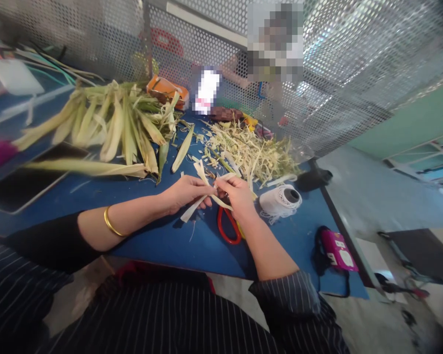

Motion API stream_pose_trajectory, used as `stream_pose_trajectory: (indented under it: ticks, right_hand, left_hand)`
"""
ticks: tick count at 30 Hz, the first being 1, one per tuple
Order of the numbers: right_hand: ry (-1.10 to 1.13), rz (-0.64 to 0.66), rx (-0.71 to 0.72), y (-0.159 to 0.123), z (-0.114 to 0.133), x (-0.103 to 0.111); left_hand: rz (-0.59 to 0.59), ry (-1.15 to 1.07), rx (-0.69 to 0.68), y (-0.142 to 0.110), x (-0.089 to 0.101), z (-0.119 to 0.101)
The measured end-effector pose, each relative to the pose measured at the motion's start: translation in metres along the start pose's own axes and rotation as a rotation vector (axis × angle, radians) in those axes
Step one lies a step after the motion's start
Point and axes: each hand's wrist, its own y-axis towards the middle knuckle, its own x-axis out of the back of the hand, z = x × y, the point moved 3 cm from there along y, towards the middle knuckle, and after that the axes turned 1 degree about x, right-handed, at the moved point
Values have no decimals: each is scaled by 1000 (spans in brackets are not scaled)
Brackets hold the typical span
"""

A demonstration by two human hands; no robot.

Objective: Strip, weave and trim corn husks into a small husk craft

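My left hand and my right hand meet over the blue table, both closed on pale strips of corn husk. The strips cross between my fingertips, with loose ends sticking out above and below. Just under my right hand lie scissors with a red handle; their blades are mostly hidden, and I cannot tell whether the hand touches them. A spool of white string stands to the right of that hand. Beyond both hands spreads a heap of shredded husk, and one green husk piece lies nearby.
A large bundle of corn husks covers the left back. A dark flat panel lies at the left, an orange pack behind. A black spool and magenta pouch sit at the right. Perforated metal mesh borders the far side.
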Motion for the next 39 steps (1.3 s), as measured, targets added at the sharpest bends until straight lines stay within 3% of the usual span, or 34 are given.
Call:
stream_pose_trajectory:
  ticks: [5,10,11,13,15,17,24,28,31,35,37,39]
  right_hand:
    - [-120,-117,163,1,2,4]
    - [-352,-517,455,-11,20,17]
    - [-382,-537,497,-15,24,16]
    - [-483,-395,530,-20,26,6]
    - [-590,-131,488,-22,21,-9]
    - [-655,14,422,-23,13,-20]
    - [-674,127,457,-24,10,-25]
    - [-733,157,505,-25,13,-26]
    - [-760,155,506,-26,11,-27]
    - [-664,18,408,-22,10,-19]
    - [-555,-69,354,-18,12,-11]
    - [-475,-134,327,-15,14,-4]
  left_hand:
    - [-5,4,-49,0,-1,-2]
    - [-104,-208,-149,5,10,-9]
    - [-110,-240,-177,6,12,-10]
    - [-120,-287,-210,6,14,-12]
    - [-123,-302,-216,7,14,-12]
    - [-112,-287,-216,7,12,-10]
    - [-174,-359,-262,7,9,-7]
    - [-245,-446,-264,7,9,-4]
    - [-233,-431,-242,8,10,-4]
    - [-196,-394,-203,7,18,-12]
    - [-92,-389,-211,5,21,-20]
    - [116,-419,-231,0,20,-29]
